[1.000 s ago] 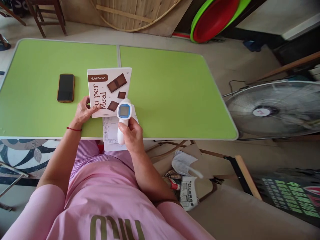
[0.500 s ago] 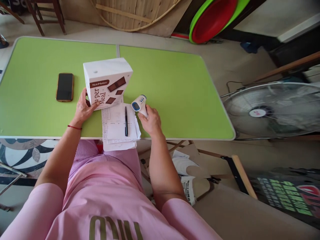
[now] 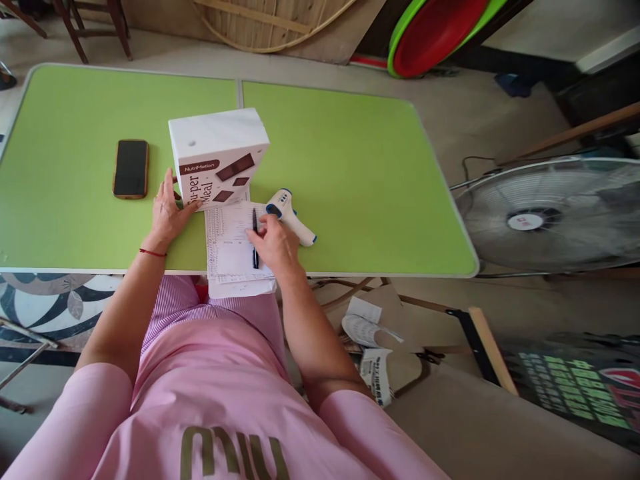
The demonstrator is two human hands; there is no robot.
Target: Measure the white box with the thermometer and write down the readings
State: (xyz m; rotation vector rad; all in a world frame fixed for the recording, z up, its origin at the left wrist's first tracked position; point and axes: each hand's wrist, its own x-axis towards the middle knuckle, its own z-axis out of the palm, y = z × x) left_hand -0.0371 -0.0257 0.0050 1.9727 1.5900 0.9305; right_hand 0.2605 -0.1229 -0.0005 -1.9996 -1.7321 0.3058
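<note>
My left hand (image 3: 171,208) grips the lower left corner of a white NutriMotion box (image 3: 220,143), thumb at the front bottom edge and fingers along the left side. The box stands on the table at the back of a stack of written papers (image 3: 227,250). On those papers lies a black pen (image 3: 255,258), with the thumb and fingertips of my right hand (image 3: 277,243) closed around its middle. Just behind that hand, a white and blue infrared thermometer (image 3: 296,223) rests on the table, its lower display end partly covered by my fingers.
A black phone in a brown case (image 3: 131,168) lies left of the box on the green table (image 3: 350,173). A large floor fan (image 3: 525,221) stands beyond the table's right edge. Loose papers (image 3: 373,327) sit below, right of my legs.
My right hand has let go of the thermometer, now lying on the table, and moved left onto the pen. My left hand stays at the box.
</note>
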